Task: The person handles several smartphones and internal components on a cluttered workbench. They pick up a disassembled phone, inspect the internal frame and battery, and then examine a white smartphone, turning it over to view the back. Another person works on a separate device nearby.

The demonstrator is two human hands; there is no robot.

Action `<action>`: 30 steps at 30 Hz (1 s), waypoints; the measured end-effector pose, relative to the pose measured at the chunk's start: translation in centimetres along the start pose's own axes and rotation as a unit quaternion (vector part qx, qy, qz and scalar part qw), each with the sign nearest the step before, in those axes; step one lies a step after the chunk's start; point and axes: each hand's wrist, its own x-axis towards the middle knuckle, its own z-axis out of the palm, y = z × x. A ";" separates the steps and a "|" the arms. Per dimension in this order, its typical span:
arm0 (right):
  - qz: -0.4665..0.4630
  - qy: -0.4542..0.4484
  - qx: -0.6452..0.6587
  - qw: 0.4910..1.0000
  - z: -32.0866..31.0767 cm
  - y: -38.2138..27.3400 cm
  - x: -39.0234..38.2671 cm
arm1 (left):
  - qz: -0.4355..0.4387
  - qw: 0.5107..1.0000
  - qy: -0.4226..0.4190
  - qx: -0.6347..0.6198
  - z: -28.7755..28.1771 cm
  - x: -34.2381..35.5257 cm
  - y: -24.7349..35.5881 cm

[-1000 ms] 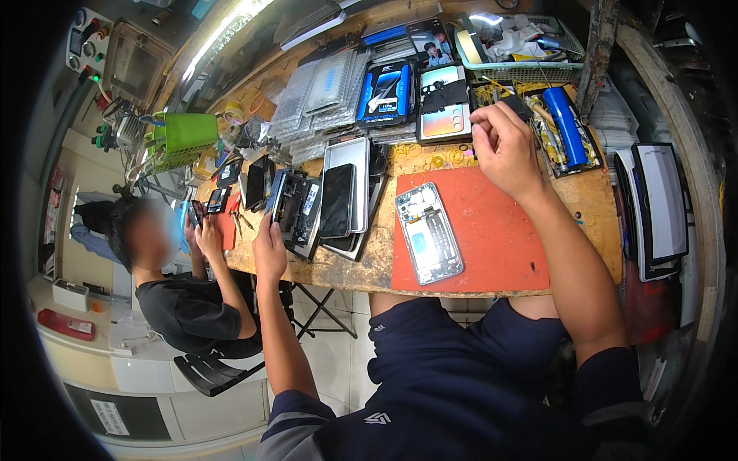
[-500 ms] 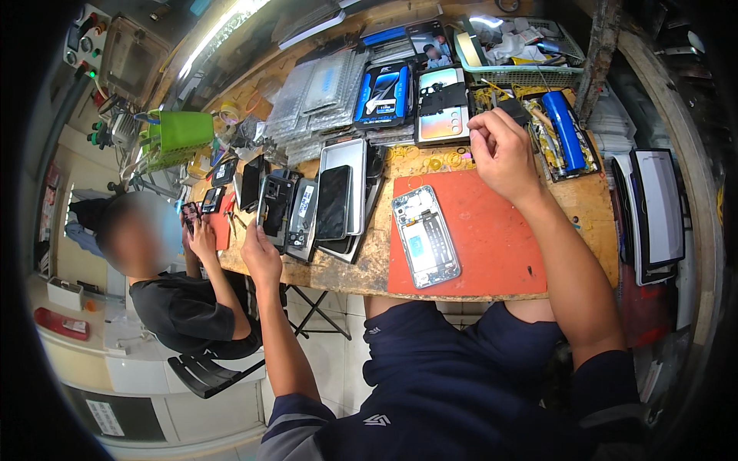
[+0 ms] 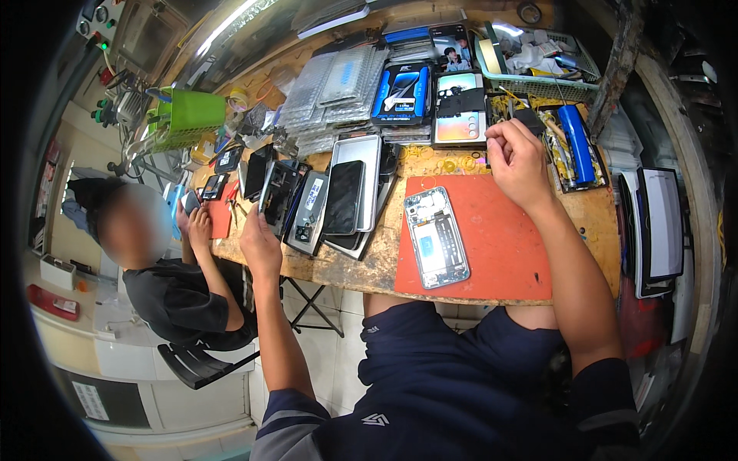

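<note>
My left hand [image 3: 261,244] is closed at the lower end of a thin, dark-faced phone panel [image 3: 267,188], which leans on other phone parts at the left of the bench. My right hand [image 3: 521,160] hovers over the far right of the red mat [image 3: 500,253], fingers curled in a pinch; whatever they hold, if anything, is too small to make out. Between my hands an opened phone [image 3: 436,237] lies on the mat, its battery and inner parts showing. Beside the left hand are a metal tray [image 3: 369,154], a black phone [image 3: 344,197] and stacked phone frames [image 3: 311,201].
Bubble-wrap sleeves [image 3: 327,92], a blue-black box [image 3: 401,94] and a phone box [image 3: 459,123] stand at the back. Yellow rubber bands [image 3: 450,164] lie behind the mat. A green basket [image 3: 196,111] is at left. A co-worker [image 3: 192,303] sits at the left, hands on a small device.
The view has shifted, moving the bench scene slightly rightward. Both my hands keep nearly the same places and grips. The co-worker has turned the device in their hands.
</note>
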 end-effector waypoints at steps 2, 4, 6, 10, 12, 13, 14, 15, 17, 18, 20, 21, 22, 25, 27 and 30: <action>-0.004 -0.001 -0.003 1.000 0.0 0.1 0.0 | 0.024 1.000 -0.007 -0.002 0.6 -0.3 0.4; -0.009 -0.001 -0.007 1.000 0.0 0.1 0.0 | 0.060 0.998 0.008 0.020 1.4 -0.8 1.0; 0.004 -0.005 -0.001 1.000 0.1 0.1 -0.1 | 0.052 0.997 -0.041 0.049 2.0 -1.4 1.7; 0.000 -0.010 -0.002 1.000 0.1 0.0 0.0 | 0.025 0.998 -0.052 0.017 2.5 -1.8 2.5; 0.000 -0.011 -0.008 1.000 0.0 -0.1 -0.1 | 0.011 0.999 -0.049 -0.010 2.2 -1.8 2.7; 0.000 -0.011 -0.011 1.000 0.0 -0.1 0.0 | 0.002 0.999 -0.050 -0.020 2.0 -1.8 2.7; 0.000 -0.011 -0.011 1.000 0.0 -0.1 0.0 | 0.001 0.998 -0.042 -0.040 1.8 -1.9 2.7; 0.000 -0.011 -0.011 1.000 0.0 -0.2 0.0 | -0.004 0.998 -0.045 -0.042 1.6 -2.0 2.7; 0.000 -0.011 -0.012 1.000 0.0 -0.1 0.0 | 0.001 0.997 -0.032 -0.064 1.2 -2.3 2.7; 0.000 -0.013 -0.014 1.000 0.0 -0.1 -0.1 | -0.020 0.997 -0.033 -0.064 1.0 -2.3 2.6; 0.002 -0.015 -0.015 1.000 0.1 -0.1 -0.1 | -0.065 0.995 -0.025 -0.072 0.6 -2.1 2.3; 0.004 -0.016 -0.015 1.000 0.1 0.0 -0.1 | -0.062 0.996 -0.012 -0.060 0.4 -1.9 2.1; 0.006 -0.016 -0.014 1.000 0.2 0.0 -0.1 | -0.068 0.996 -0.001 -0.055 0.2 -1.6 1.9; 0.005 -0.016 -0.016 1.000 0.2 0.0 -0.1 | -0.102 0.994 0.023 -0.044 -0.6 -0.5 1.3; 0.004 -0.014 -0.017 1.000 0.2 -0.1 -0.1 | -0.081 0.995 0.047 -0.046 -1.0 0.1 1.1; 0.000 -0.013 -0.020 1.000 0.2 -0.1 -0.1 | -0.068 0.995 0.062 -0.043 -1.6 0.5 1.0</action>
